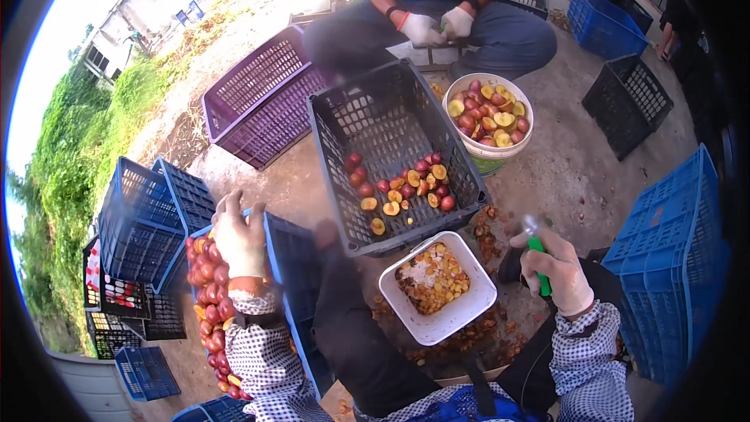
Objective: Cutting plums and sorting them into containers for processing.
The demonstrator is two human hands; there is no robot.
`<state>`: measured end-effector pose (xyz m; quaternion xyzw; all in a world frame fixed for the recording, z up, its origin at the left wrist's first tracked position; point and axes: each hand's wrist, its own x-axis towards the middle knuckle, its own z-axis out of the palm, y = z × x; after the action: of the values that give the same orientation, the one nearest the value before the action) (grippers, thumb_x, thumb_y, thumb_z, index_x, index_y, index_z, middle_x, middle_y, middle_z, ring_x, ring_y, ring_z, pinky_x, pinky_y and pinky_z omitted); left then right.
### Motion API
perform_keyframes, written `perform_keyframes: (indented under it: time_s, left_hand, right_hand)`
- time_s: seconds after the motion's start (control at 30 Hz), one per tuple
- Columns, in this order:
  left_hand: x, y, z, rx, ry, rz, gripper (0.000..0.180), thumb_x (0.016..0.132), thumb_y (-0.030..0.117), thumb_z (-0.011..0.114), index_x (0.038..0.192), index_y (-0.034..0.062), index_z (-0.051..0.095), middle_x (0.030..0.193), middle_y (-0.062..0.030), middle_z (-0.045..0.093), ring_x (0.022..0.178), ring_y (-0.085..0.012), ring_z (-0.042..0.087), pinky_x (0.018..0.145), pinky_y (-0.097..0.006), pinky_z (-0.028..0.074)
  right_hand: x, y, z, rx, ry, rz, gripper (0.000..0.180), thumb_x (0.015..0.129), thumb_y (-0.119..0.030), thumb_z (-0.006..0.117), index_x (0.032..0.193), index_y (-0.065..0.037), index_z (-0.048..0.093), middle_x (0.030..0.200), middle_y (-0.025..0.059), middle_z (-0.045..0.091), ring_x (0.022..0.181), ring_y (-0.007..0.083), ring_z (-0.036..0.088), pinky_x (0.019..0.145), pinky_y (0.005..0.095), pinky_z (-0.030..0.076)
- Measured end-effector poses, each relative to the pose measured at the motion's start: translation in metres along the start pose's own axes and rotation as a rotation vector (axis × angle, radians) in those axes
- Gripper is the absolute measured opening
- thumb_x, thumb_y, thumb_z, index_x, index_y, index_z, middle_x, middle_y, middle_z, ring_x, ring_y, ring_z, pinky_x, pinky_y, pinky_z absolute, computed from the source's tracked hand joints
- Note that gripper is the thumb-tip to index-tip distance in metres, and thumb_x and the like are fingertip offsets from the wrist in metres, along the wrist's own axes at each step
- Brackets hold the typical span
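Red fruit (209, 293) heaped in blue crate (301, 281) on the left side, crate's long axis running roughly fore-aft. Lies under and just beside left hand (241, 241); well apart from right hand (558, 272), so left clearly nearer. Left: fingers loosely spread by the crate's far end; can't tell if gripping any fruit underneath. Right: wrapped around green-handled tool (537, 245), metal tip pointing away from the body. Between hands, nearer the right: white tub (480, 301) with yellowish pieces. Beyond: black crate (375, 244) with whole and cut fruit, then white bucket (500, 152).
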<state>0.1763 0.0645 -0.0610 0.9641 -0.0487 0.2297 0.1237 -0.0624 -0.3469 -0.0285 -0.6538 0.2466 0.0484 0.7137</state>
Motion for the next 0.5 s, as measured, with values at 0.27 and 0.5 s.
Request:
perform_keyframes:
  time_s: [0.27,0.5]
  left_hand:
    - [-0.010,0.143,0.234,-0.005,-1.254,0.166,0.040,0.088,0.040,0.065,0.113,0.0094,0.068,0.107,-0.0158,0.070,0.101,-0.0327,0.067,0.087,-0.041,0.052]
    - [-0.091,0.099,0.389,0.043,-1.053,-0.026,0.052,0.079,0.051,0.071,0.116,0.0147,0.068,0.109,-0.0167,0.071,0.104,-0.0314,0.068,0.089,-0.041,0.052]
  right_hand:
    - [0.000,0.004,-0.017,0.186,0.036,0.040,0.037,0.088,-0.017,0.063,0.115,0.008,0.057,0.071,0.0052,0.057,0.056,0.0107,0.051,0.052,0.0246,0.040]
    - [0.016,0.014,-0.020,0.198,0.115,0.214,0.033,0.090,-0.012,0.062,0.115,0.010,0.058,0.073,0.0081,0.058,0.062,0.0141,0.053,0.058,0.0277,0.041]
